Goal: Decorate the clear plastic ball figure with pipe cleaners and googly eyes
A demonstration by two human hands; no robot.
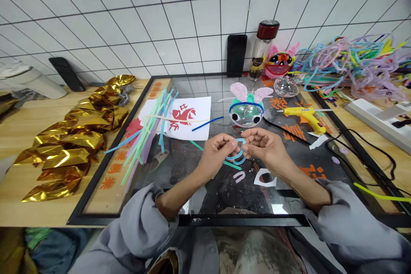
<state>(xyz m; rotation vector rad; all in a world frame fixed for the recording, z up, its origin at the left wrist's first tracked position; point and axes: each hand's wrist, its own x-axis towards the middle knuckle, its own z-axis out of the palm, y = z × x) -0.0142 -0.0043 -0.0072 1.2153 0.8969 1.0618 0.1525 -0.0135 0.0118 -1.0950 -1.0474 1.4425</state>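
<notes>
The left hand (pixel 217 150) and right hand (pixel 268 147) both pinch the blue coil (pixel 240 140), just on the near side of the eared toy (pixel 246 113); if 1 pinch slackens, its loops could spring loose.

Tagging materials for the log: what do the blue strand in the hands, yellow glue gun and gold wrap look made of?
Blue strand: probably chenille over wire; soft matte look, bent in a curve, though no wire shows.
Glue gun: likely plastic; even yellow, moulded shape.
Gold wrap: metallic film or foil, mirror-bright with creases; can't tell which.
</notes>
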